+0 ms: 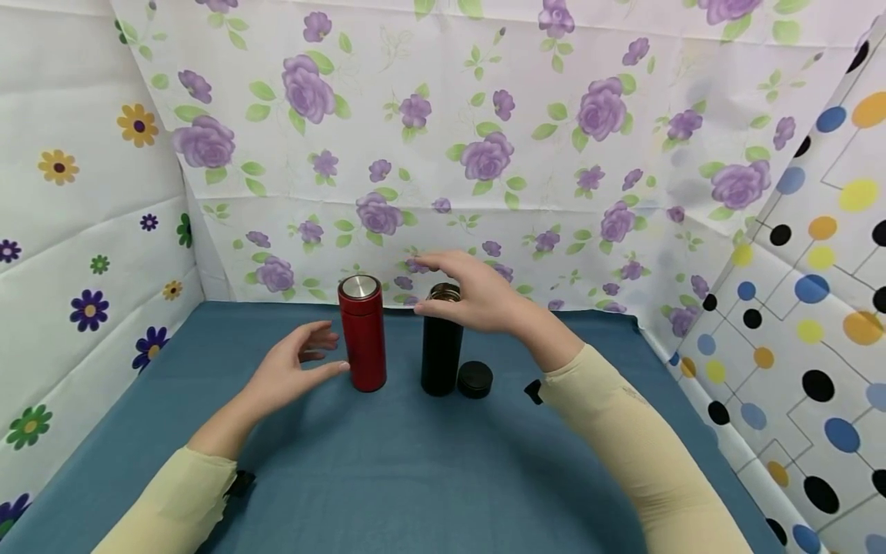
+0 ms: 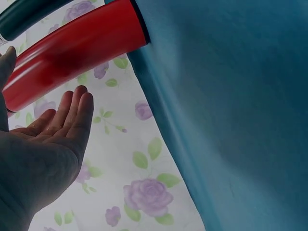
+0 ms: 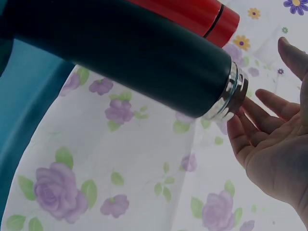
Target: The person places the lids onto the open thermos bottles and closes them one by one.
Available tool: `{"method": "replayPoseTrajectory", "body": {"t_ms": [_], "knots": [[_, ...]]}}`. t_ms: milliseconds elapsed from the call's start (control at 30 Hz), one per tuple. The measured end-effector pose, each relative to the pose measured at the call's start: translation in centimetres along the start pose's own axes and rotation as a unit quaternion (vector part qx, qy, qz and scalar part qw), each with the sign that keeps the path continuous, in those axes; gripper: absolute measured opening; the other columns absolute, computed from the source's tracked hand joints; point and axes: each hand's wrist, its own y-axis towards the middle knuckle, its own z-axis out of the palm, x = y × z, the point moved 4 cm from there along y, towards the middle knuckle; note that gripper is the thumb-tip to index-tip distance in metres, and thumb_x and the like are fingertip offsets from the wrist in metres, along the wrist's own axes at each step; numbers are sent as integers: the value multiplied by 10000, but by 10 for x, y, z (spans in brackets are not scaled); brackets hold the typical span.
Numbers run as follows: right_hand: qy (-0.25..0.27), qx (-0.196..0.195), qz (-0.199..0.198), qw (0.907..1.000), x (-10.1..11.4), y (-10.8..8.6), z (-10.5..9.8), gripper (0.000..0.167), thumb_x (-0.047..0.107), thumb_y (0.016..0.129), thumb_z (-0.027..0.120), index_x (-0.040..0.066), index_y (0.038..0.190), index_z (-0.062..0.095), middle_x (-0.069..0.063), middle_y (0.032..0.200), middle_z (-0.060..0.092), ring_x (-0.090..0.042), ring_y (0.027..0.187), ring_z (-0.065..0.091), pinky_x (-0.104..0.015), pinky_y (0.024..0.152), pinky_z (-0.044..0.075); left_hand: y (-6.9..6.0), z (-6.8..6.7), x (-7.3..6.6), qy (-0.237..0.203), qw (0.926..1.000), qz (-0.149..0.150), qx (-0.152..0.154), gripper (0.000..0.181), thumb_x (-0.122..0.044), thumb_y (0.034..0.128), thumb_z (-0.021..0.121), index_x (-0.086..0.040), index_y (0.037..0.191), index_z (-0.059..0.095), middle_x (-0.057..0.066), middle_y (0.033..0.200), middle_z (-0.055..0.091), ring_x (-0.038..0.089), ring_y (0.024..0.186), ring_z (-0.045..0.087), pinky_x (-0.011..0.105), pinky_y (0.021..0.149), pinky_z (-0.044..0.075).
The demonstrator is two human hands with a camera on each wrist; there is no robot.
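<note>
A red thermos flask (image 1: 367, 346) with a silver-topped lid stands upright on the blue cloth. Just left of it is my left hand (image 1: 291, 373), fingers parted and thumb close to its side; in the left wrist view the red flask (image 2: 79, 55) lies outside the palm (image 2: 43, 154). To the right a black thermos flask (image 1: 441, 354) stands upright with its metal neck bare. My right hand (image 1: 477, 296) hovers about that neck, thumb and fingers apart; in the right wrist view its fingers (image 3: 257, 118) are by the metal rim (image 3: 231, 94), contact unclear. A black lid (image 1: 475, 379) sits beside the black flask's base.
Blue cloth (image 1: 415, 477) covers the table. A curtain with purple roses (image 1: 484, 158) hangs behind the flasks. Flower-printed cloth (image 1: 90, 231) stands at the left and dotted cloth (image 1: 810, 331) at the right.
</note>
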Motion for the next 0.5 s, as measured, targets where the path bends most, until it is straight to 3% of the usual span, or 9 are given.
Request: {"method": "replayPoseTrajectory", "body": {"t_ms": [267, 400, 500], "knots": [[69, -286, 86, 9995, -12, -28, -8, 753, 409, 1027, 837, 121, 1651, 528, -66, 1678, 523, -288, 1527, 491, -546, 1222, 457, -10, -2, 0, 203, 9998, -56, 25, 714, -395, 1021, 846, -10, 1549, 557, 163, 1336, 720, 324, 1187, 709, 592, 1037, 596], [148, -247, 243, 9993, -21, -41, -10, 764, 406, 1030, 834, 126, 1661, 508, -67, 1686, 506, -291, 1494, 508, -537, 1191, 482, -15, 0, -3, 253, 9996, 32, 83, 622, -352, 1019, 854, -32, 1488, 601, 114, 1289, 739, 272, 1152, 717, 489, 997, 614], [222, -223, 408, 9987, -29, -51, -11, 772, 430, 1029, 830, 150, 1668, 501, -52, 1674, 513, -277, 1454, 525, -544, 1184, 481, -18, 3, -8, 206, 9995, 166, 150, 568, -335, 1015, 860, -50, 1445, 623, 98, 1275, 743, 254, 1139, 728, 499, 994, 617]]}}
